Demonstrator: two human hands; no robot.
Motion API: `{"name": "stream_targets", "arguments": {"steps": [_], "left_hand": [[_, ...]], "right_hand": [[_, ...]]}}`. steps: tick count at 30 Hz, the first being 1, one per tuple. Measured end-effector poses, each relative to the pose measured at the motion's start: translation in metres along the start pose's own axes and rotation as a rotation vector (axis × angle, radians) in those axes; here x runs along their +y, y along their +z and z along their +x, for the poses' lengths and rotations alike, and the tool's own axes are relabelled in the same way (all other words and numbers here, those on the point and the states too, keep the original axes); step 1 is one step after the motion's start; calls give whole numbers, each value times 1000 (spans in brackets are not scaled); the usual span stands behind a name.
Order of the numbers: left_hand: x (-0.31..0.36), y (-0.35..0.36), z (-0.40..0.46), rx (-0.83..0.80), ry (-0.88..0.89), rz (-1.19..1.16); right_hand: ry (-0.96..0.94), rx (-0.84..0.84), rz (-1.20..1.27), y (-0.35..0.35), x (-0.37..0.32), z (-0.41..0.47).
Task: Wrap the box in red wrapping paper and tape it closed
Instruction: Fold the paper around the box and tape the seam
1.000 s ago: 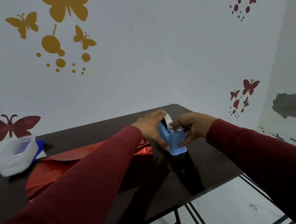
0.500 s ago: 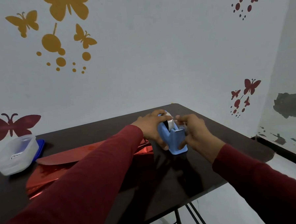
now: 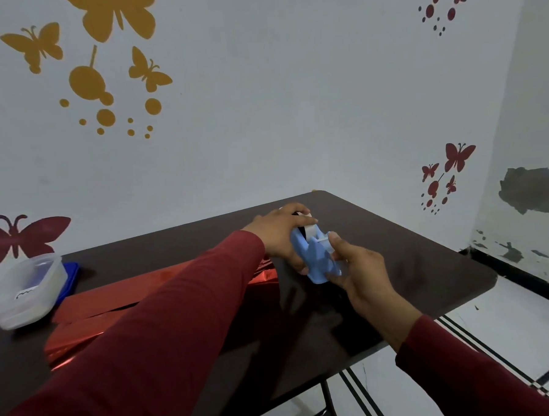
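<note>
Head view first: where are the hands?

— Both are at the far right part of the dark table (image 3: 413,264), on a light blue tape dispenser (image 3: 317,259) that stands upright there. The left hand (image 3: 281,233) is curled over the dispenser's top and left side, fingers wrapped across the white tape roll (image 3: 309,230), thumb low on the near side.

— And the other?

— The right hand (image 3: 356,267) comes in from the near right edge. Its thumb and forefinger are pressed together on a short white strip of tape (image 3: 323,238) at the dispenser's front notch, and the remaining fingers touch the dispenser's right side near the base.

— Where is the wrapping paper?

— The red wrapping paper (image 3: 119,298), shiny foil, lies flat along the left half of the table, partly hidden under the left sleeve (image 3: 165,334). One crumpled end shows just left of the dispenser.

— The box?

— A clear plastic container (image 3: 23,291) sits at the far left edge, with something blue (image 3: 71,275) touching its right side. Whether that is the box, I cannot tell.

— Anything behind?

— A pale wall with yellow butterfly stickers (image 3: 99,51) and red butterfly stickers (image 3: 449,173).
</note>
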State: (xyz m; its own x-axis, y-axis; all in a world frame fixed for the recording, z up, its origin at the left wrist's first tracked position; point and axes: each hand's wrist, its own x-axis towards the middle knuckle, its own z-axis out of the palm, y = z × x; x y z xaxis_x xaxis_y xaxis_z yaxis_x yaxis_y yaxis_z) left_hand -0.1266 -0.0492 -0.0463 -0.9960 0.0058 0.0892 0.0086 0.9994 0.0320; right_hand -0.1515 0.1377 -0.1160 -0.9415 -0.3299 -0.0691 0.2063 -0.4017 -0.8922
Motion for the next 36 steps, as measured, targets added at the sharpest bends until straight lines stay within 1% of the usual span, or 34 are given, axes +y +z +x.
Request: {"name": "stream_targets", "arguments": {"steps": [2,6,14,16,18,20,22,23,24,26,27,29,31,33,36], "left_hand": [[-1,0,0,-2,-1,-7],[2,-3,-3,-8,-12,-15],[8,-8,-8,-42,-26,-16],[10,-10,-8,-66,-29,-16],[14,-12,-8,-53,-28,-34],[21,-18,-12,50,5,-125],[33,-26,-17,130,42,-323],[39,-31,-21,111,51,-432],[45,-37,-26,52,57,-520],[52,-45,-34,-78,75,-596],[54,-47,-37,-101,85,-599],[55,-50,-44,-72,96,-609],[55,-53,-54,-6,92,-656],[54,-56,-65,77,72,-660],[50,-65,-87,210,-4,-636]], "right_hand": [[31,-1,-7,-1,2,1],[18,49,-105,-5,6,0],[-56,49,-289,-21,13,7],[-78,24,-290,-25,12,2],[-91,23,-244,-28,8,-3],[-145,32,-234,-32,3,-11],[-243,19,-265,-34,-4,-21],[-292,-4,-281,-35,-7,-25],[-339,-30,-298,-36,-11,-29],[-414,-90,-324,-36,-17,-34],[-440,-119,-333,-36,-20,-37],[-470,-167,-358,-35,-23,-39],[-460,-207,-387,-32,-27,-43],[-395,-246,-390,-27,-33,-44],[-173,-347,-349,-17,-43,-44]]}}
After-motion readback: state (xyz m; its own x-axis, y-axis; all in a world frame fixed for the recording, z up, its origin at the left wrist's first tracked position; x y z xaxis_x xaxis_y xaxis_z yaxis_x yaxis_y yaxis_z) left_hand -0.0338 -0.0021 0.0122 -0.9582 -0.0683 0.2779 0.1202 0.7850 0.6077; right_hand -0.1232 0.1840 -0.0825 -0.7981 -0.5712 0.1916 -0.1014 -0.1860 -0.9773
